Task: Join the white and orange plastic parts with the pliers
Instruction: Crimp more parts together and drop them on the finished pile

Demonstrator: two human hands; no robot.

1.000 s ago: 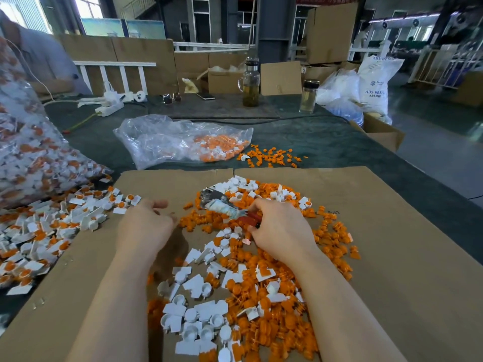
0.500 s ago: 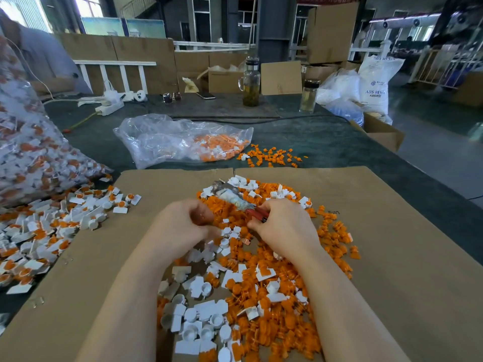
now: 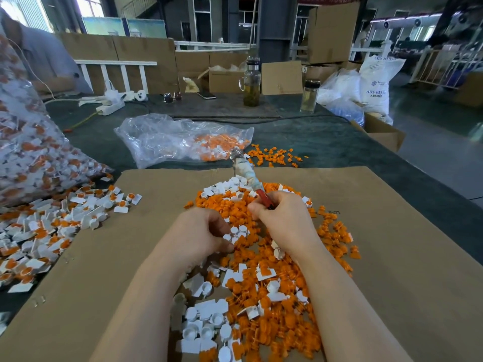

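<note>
At the middle of the cardboard sheet [image 3: 392,257], the right hand [image 3: 283,226] grips the pliers [image 3: 247,173] by their red handle, while the left hand [image 3: 201,235] pinches small white parts [image 3: 236,232] beside orange parts [image 3: 261,317]: light, stiff, likely slippery pieces best pinched by their edges.

Two hands are seen, a left hand [image 3: 201,231] and a right hand [image 3: 283,220]. One pair of pliers [image 3: 248,178] is counted. White parts [image 3: 206,313] and orange parts [image 3: 264,327] are heaped way too thick to be counted. Two clear bags [image 3: 167,139] of parts can be made out, plus two glass bottles [image 3: 251,82], one cardboard sheet [image 3: 392,257] and one white sack [image 3: 376,84].
</note>
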